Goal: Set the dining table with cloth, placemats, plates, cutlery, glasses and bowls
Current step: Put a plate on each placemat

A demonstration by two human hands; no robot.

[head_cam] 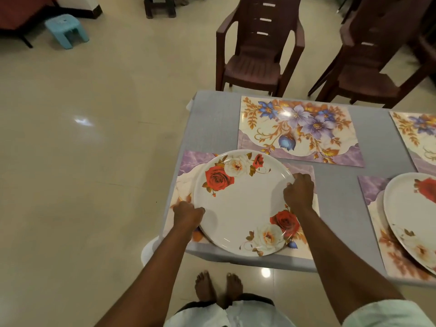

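The round white plate carries red and cream roses at its far left and near right, and it lies on the near-left placemat, its near rim reaching almost to the table's near edge. The left hand grasps the plate's left rim with curled fingers; the right hand grasps the right rim, fingers hooked over the edge. A second rose plate lies on another placemat at the right, cut off by the frame. Two more floral placemats lie bare on the far side, one in the middle and one at far right. A strip of grey tablecloth shows between the two near mats, and more between near and far ones. The cloth's left corner hangs off the table. Left of the table the cream tiled floor lies open, with a blue stool far off. Two brown plastic chairs stand beyond the far edge. Bare feet stand on the tiles just at the near edge
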